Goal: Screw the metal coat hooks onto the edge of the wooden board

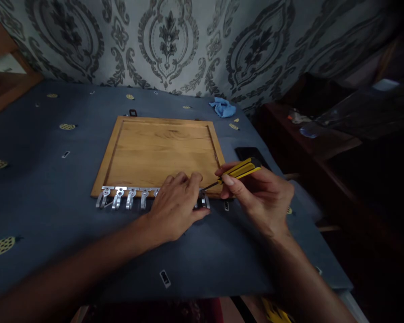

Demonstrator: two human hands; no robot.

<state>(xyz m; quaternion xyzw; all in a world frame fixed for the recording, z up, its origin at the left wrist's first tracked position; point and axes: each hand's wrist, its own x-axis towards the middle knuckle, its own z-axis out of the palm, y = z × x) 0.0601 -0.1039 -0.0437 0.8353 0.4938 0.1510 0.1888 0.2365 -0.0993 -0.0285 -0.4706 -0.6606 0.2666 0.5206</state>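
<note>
Held a yellow screwdriver in the right grip, slanted to metal hooks on the wooden board, middle of the frame. Laid the left hand over some; could not tell its grip. Might have slipped from slanting and poked that hand.

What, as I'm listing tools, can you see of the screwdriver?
The screwdriver has a yellow-and-black, plastic-looking handle and a slim, dark, metal-looking shaft. The right hand grips it slantwise, shaft angled down toward the metal hooks along the near edge of the wooden panel. Whether it touches them is unclear.
</note>
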